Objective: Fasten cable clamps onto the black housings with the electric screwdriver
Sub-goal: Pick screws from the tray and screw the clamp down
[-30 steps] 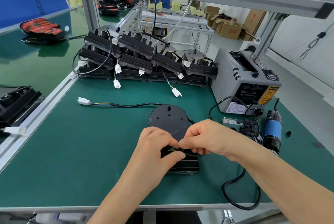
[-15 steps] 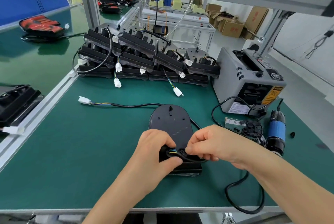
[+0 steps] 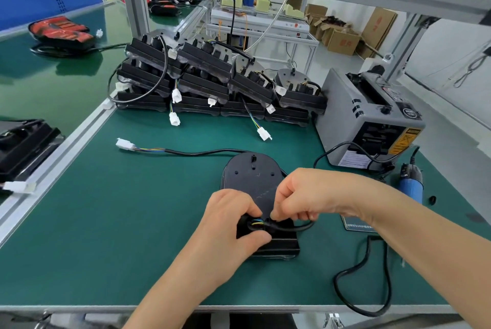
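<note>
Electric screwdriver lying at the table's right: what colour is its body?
The electric screwdriver has a blue body; head view, the only one.

On the green bench mat (image 3: 132, 222), the thin black cable (image 3: 295, 228) is gripped over the near end of the flat black plastic housing (image 3: 252, 177). Stacked black housings (image 3: 207, 81) are ranged behind the grip; a grey box-shaped machine (image 3: 345, 116) and a blue cylindrical electric screwdriver (image 3: 411, 188) are set to its right.

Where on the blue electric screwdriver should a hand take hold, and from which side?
Probably the blue barrel of the electric screwdriver, from above with the right hand: it lies flat on the mat, cord leaving its far end, near end hidden behind that arm.
</note>
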